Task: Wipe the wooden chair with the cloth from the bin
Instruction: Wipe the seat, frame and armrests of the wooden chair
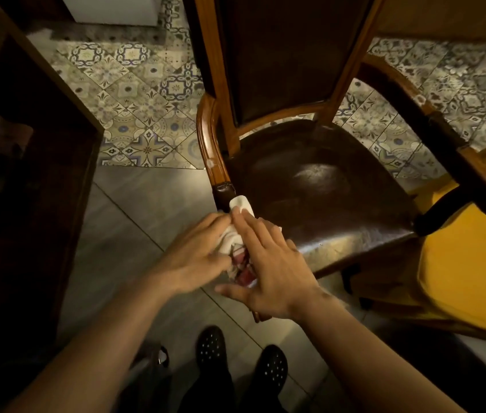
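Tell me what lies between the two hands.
In the head view, the cloth lies bunched between the left hand and the right hand, white at its far end, reddish nearer, at the chair's front left corner.

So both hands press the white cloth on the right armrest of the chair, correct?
Not quite. Both the left hand and the right hand press the white cloth, but on the left armrest of the chair, near its front end. The head view shows it.
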A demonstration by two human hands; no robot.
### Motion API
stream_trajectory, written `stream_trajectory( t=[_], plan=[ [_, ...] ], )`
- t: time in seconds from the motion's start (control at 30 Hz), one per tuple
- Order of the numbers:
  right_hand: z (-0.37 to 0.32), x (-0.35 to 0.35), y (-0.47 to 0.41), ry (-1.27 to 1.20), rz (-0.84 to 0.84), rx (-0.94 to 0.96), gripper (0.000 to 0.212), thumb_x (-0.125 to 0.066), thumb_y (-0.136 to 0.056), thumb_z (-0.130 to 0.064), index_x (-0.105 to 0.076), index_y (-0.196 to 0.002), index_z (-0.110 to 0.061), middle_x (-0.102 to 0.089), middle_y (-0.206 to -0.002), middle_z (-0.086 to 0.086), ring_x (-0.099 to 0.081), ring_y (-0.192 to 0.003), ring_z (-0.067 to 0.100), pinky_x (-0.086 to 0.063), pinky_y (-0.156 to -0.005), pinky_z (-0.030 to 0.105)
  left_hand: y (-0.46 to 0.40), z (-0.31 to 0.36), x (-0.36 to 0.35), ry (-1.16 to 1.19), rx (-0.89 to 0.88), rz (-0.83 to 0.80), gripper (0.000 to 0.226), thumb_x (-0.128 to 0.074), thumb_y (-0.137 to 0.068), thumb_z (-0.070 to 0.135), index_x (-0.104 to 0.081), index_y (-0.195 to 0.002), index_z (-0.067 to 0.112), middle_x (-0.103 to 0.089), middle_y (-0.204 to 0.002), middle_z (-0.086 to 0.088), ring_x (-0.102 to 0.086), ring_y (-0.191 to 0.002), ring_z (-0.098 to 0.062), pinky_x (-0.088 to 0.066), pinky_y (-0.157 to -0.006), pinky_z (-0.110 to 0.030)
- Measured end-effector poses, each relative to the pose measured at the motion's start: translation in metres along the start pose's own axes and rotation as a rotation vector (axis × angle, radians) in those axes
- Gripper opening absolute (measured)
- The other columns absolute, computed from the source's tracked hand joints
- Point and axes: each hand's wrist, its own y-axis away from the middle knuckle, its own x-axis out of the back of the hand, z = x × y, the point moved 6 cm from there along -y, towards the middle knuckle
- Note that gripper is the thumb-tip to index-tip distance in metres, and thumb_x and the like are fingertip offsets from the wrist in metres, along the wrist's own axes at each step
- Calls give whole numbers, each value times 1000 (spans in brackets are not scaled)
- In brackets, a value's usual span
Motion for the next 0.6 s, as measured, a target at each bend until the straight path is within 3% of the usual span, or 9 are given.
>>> stream_trajectory(
  t=[0.1,0.17,0.3,0.43,0.6],
  plan=[
    [-2,-5,-6,92,174,-19,94,-46,-88,-76,-15,-160,-25,-25,-165,-4,-29,-147,24,-44,-106,53,-10,-6,27,-84,-61,151,61,-32,-89,49,-46,-146,31,-39,-149,11,-33,-137,-5,-33,-113,-43],
    [-1,-9,-11,129,232,-13,78,-45,-93,-67,-31,-156,-24,-35,-160,-4,-35,-143,23,-49,-98,50,-22,-5,32,-162,-89,249,55,-25,-101,44,-43,-150,29,-37,-155,9,-29,-145,-7,-28,-119,-42],
    [7,-12,-6,139,268,72,55,-53,-97,-52,-48,-145,-25,-50,-148,-7,-43,-138,22,-52,-94,45,-52,2,2,-355,-195,73,51,-24,-110,35,-23,-160,26,-16,-169,8,0,-154,-2,0,-126,-32],
    [16,-11,10,160,252,173,49,-58,-93,-40,-57,-140,-28,-57,-144,-9,-50,-133,22,-56,-92,46,-56,-1,-4,-366,-259,80,58,-17,-106,43,-24,-159,21,-14,-168,7,6,-154,-3,2,-126,-34],
    [24,-21,47,152,184,310,48,-65,-86,-44,-62,-133,-33,-56,-145,-17,-54,-128,18,-58,-86,40,-56,-7,-9,-368,-291,103,57,-14,-107,38,-21,-159,17,-11,-169,5,8,-154,-4,2,-126,-36]
  ],
)
